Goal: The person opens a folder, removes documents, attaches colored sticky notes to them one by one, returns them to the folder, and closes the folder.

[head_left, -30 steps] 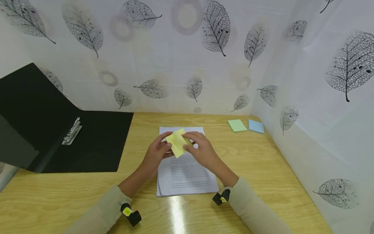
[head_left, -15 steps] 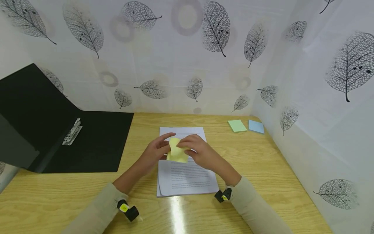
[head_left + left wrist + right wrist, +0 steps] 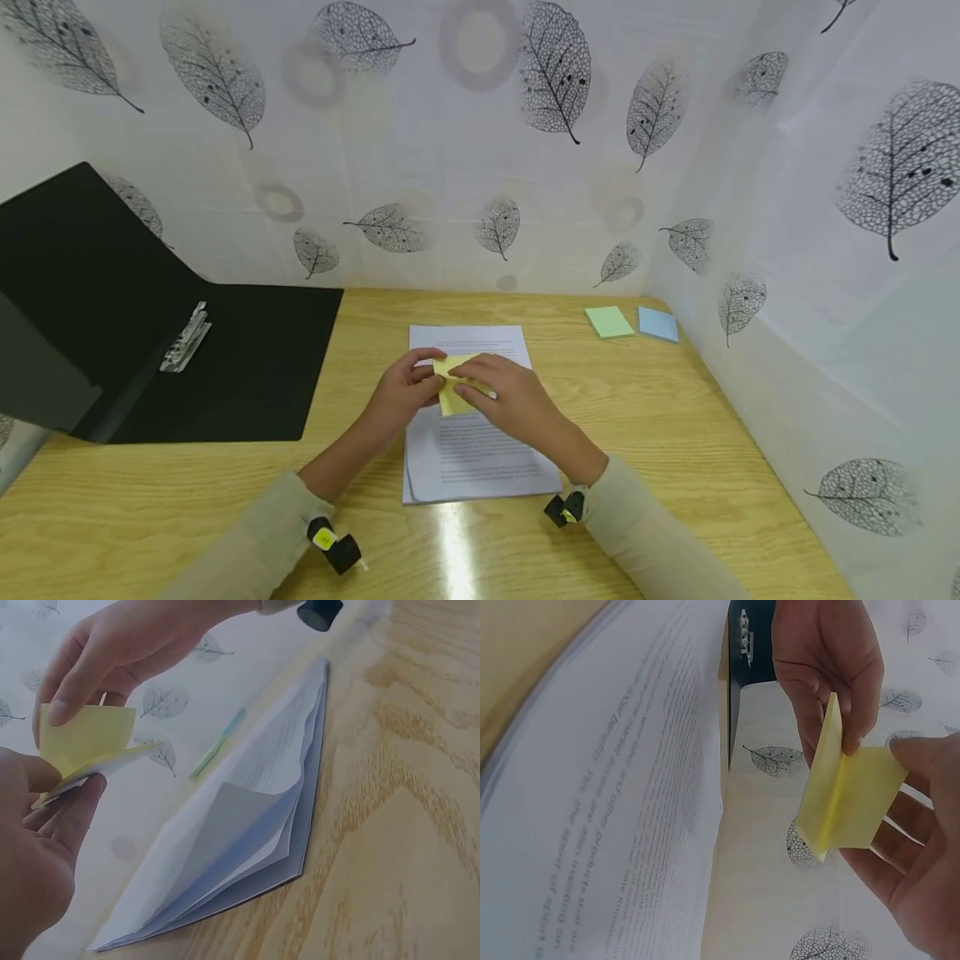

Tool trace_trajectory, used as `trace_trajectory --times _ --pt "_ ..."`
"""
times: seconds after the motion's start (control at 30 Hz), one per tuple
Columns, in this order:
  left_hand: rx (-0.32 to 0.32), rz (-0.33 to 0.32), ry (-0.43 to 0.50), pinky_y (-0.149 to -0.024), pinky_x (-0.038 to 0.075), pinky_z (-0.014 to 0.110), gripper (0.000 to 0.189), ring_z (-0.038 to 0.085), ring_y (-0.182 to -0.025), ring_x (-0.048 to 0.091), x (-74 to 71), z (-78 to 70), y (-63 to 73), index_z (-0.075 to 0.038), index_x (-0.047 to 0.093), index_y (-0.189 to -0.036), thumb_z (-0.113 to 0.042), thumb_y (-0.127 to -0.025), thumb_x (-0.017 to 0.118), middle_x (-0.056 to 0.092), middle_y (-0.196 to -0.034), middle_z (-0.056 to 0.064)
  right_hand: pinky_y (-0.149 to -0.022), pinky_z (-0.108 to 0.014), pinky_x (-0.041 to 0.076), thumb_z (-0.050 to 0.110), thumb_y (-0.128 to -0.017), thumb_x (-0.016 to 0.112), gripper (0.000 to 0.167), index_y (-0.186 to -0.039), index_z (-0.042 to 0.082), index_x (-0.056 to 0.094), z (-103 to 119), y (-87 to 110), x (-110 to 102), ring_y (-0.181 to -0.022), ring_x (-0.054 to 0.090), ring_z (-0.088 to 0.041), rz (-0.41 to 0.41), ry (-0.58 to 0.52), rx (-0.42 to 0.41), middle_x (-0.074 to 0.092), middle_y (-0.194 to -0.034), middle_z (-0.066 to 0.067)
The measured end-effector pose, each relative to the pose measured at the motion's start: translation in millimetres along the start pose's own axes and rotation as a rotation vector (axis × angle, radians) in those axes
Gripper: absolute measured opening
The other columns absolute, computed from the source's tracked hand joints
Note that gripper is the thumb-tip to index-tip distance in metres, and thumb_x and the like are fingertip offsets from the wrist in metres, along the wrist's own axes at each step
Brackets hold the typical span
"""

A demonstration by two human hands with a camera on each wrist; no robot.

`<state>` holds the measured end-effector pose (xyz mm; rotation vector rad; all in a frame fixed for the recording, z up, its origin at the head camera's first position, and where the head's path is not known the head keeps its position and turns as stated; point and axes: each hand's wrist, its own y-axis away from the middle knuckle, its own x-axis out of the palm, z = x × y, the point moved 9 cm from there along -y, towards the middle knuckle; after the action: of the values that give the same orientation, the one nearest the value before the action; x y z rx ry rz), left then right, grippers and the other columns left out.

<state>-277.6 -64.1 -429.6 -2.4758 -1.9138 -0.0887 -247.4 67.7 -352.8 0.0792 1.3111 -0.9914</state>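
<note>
Pad (image 3: 114,759) sits gripped in left hand (image 3: 399,392), likely for steadiness, while right hand (image 3: 512,396) pinches its raised sheet (image 3: 91,736), both above papers (image 3: 483,458).

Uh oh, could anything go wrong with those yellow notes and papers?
Maybe! The yellow notes spread apart in a V between the left grip and the right grip, so a hard pull might rip or crease one.

They're held above the printed pages, so a dropped one could land there and perhaps stick.

The top page's near corner curls up, so a bump might bend it.
</note>
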Motion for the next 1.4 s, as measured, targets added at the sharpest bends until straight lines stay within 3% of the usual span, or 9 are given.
trace_trajectory --times 0.13,0.23,0.47,0.57,0.77,1.0,1.2,1.33,1.4 --pt "-0.018 -0.025 0.015 -0.09 0.058 0.035 0.041 0.018 -0.103 0.07 -2.6 3.7 -1.4 -0.007 0.05 -0.14 -0.013 -0.1 0.057 0.072 -0.119 0.015 -0.063 -0.021 0.046 0.013 -0.098 0.067 0.024 -0.121 0.014 0.073 -0.4 0.7 -6.5 -0.07 0.055 -0.005 -0.073 0.0 -0.009 0.068 -0.087 0.005" --pt "-0.024 -0.042 0.026 -0.087 0.059 0.033 0.043 0.018 -0.101 0.071 -4.3 5.3 -1.6 -0.007 0.049 -0.142 -0.013 -0.101 0.057 0.072 -0.117 0.015 -0.06 -0.021 0.044 0.008 -0.097 0.067 0.032 -0.129 0.012 0.069 0.9 1.4 -9.6 -0.066 0.05 -0.007 -0.111 0.017 -0.034 0.064 -0.079 0.003" --pt "-0.009 -0.057 0.065 -0.086 0.059 0.031 0.047 0.018 -0.1 0.071 -3.9 4.5 -1.1 -0.009 0.046 -0.147 -0.008 -0.101 0.057 0.071 -0.115 0.018 -0.064 -0.022 0.052 0.0 -0.093 0.069 0.026 -0.117 0.006 0.075 -1.9 1.4 -16.6 -0.074 0.063 -0.013 -0.167 -0.018 -0.066 0.07 -0.089 -0.005" --pt "-0.027 -0.083 0.062 -0.085 0.059 0.03 0.045 0.017 -0.101 0.071 -5.3 5.4 -1.3 -0.012 0.048 -0.146 -0.008 -0.102 0.057 0.071 -0.119 0.017 -0.065 -0.023 0.053 0.0 -0.094 0.068 0.023 -0.114 0.005 0.076 -6.9 0.6 -20.5 -0.077 0.065 -0.014 -0.171 -0.048 -0.035 0.072 -0.091 -0.006" --pt "-0.05 -0.153 0.044 -0.082 0.059 0.029 0.045 0.018 -0.097 0.069 -12.9 5.4 -1.0 -0.014 0.05 -0.146 -0.009 -0.102 0.058 0.07 -0.116 0.017 -0.061 -0.022 0.049 -0.003 -0.094 0.066 0.021 -0.113 0.002 0.076 -20.7 0.5 -34.5 -0.069 0.059 -0.011 -0.233 -0.15 0.031 0.072 -0.092 -0.008" --pt "-0.053 -0.159 0.042 -0.084 0.058 0.027 0.043 0.017 -0.101 0.068 -18.0 5.7 -2.8 -0.013 0.05 -0.145 -0.009 -0.102 0.057 0.07 -0.121 0.016 -0.057 -0.019 0.048 -0.004 -0.094 0.066 0.02 -0.111 -0.001 0.075 -36.4 3.2 -47.8 -0.068 0.064 -0.018 -0.312 -0.22 0.073 0.073 -0.093 -0.012" --pt "-0.056 -0.163 0.044 -0.083 0.058 0.027 0.041 0.017 -0.101 0.067 -21.7 6.3 -4.3 -0.013 0.053 -0.143 -0.008 -0.102 0.057 0.069 -0.123 0.015 -0.062 -0.022 0.052 -0.006 -0.093 0.066 0.021 -0.111 -0.002 0.076 -48.0 6.6 -56.3 -0.073 0.067 -0.022 -0.383 -0.234 0.127 0.075 -0.099 -0.014" --pt "-0.054 -0.154 0.026 -0.081 0.058 0.028 0.041 0.016 -0.096 0.066 -21.8 4.0 -2.7 -0.013 0.053 -0.143 -0.009 -0.102 0.057 0.071 -0.11 0.009 -0.067 -0.019 0.053 -0.006 -0.094 0.065 0.021 -0.111 0.0 0.076 -57.5 9.6 -59.1 -0.08 0.07 -0.022 -0.417 -0.223 0.194 0.076 -0.105 -0.014" --pt "-0.055 -0.151 0.021 -0.08 0.057 0.029 0.04 0.014 -0.088 0.061 -22.7 3.5 -0.3 -0.014 0.054 -0.142 -0.01 -0.102 0.058 0.066 -0.091 0.004 -0.07 -0.017 0.054 -0.005 -0.094 0.065 0.022 -0.112 0.001 0.076 -62.7 11.1 -59.6 -0.086 0.072 -0.023 -0.427 -0.228 0.224 0.076 -0.107 -0.014"
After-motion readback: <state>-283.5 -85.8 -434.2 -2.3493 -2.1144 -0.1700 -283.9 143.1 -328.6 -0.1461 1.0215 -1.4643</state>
